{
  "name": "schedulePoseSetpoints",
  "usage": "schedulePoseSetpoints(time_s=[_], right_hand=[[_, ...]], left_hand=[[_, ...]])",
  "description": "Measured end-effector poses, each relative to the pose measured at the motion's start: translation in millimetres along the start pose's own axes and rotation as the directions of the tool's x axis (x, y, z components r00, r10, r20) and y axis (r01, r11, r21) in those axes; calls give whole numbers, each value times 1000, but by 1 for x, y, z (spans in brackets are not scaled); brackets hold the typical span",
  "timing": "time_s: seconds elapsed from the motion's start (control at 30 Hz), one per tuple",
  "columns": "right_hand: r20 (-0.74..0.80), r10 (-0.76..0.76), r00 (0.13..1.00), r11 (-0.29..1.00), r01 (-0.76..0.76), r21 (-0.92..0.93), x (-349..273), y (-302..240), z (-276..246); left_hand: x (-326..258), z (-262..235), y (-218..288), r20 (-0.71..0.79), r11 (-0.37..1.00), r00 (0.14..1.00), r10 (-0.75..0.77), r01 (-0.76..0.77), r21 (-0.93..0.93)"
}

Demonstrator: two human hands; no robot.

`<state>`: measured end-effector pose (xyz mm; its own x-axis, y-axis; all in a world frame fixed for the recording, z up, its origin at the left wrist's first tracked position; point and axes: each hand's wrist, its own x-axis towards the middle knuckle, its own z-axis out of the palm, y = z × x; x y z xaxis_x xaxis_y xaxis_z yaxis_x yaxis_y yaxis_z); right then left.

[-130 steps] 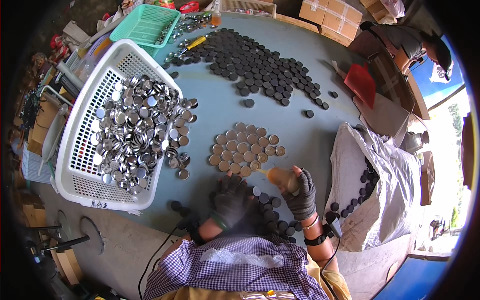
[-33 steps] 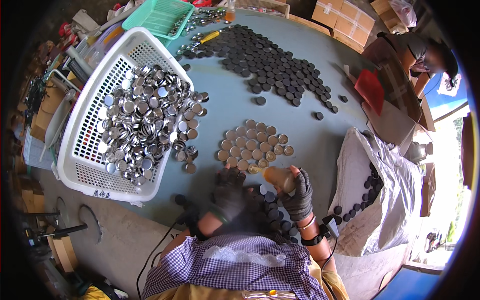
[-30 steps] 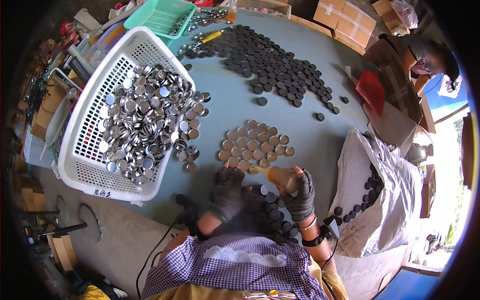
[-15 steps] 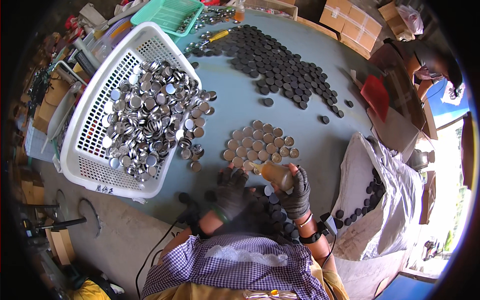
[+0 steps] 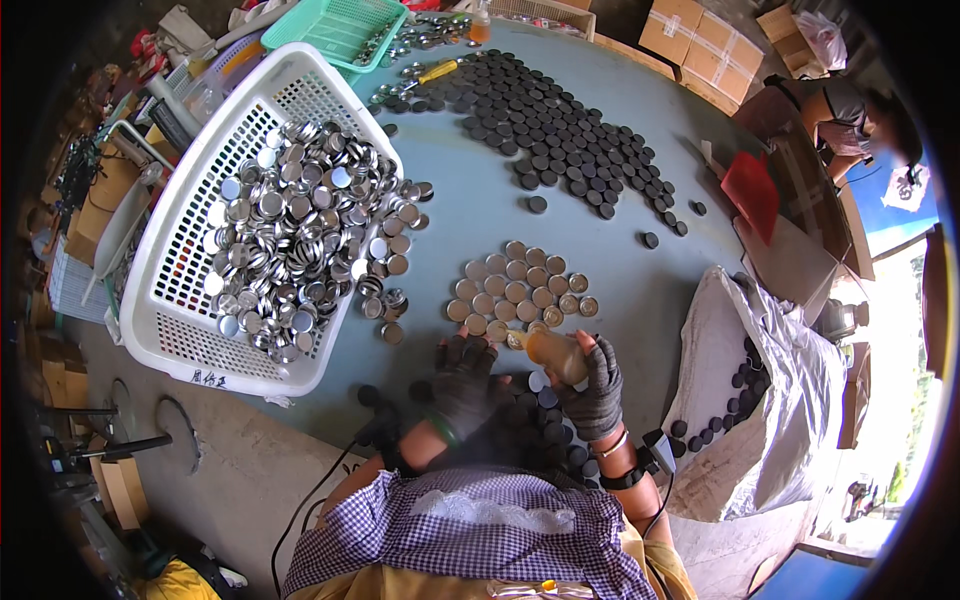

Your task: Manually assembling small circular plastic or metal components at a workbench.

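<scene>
My right hand, in a dark fingerless glove, is closed around a squeeze bottle of amber liquid. The bottle is tilted, its narrow tip pointing left over the near edge of a group of round metal caps. These caps lie in loose rows, open side up; a few on the right look shinier inside. My left hand, gloved the same way, rests on the table with fingers stretched toward the nearest caps and apart. Whether its fingertips touch a cap I cannot tell. Black discs lie between my forearms, partly hidden.
A white perforated basket heaped with silvery caps tips onto the table at left. Many black discs cover the far side, near a yellow-handled screwdriver and a green basket. A white sack stands right; a co-worker bends beyond it.
The bottle in my right hand has shifted slightly right and back, its tip a little away from my left fingers. My left hand stays in place. The co-worker has moved slightly.
</scene>
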<state>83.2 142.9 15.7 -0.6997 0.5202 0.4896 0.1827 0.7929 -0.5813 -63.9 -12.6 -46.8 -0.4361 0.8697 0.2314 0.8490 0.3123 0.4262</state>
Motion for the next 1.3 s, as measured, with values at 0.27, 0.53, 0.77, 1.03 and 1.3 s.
schedulePoseSetpoints(time_s=[0.27,0.53,0.77,1.03,1.3], right_hand=[[1,-29,1000,1000,29,8,-5,1,-2],[57,-3,998,999,1,40,-2,-6,-4],[78,-3,997,999,0,43,1,-7,1],[45,-1,999,999,-1,45,8,-8,6],[57,7,998,1000,-8,12,14,-5,7]], left_hand=[[-1,3,-1,-1,1000,1000,-6,6,-9],[0,2,-1,3,1000,1000,-10,10,-8],[-1,4,-2,-18,1000,1000,-7,7,2],[0,2,-1,-5,1000,1000,-8,8,1],[0,3,-2,-12,1000,1000,7,-7,-8]])
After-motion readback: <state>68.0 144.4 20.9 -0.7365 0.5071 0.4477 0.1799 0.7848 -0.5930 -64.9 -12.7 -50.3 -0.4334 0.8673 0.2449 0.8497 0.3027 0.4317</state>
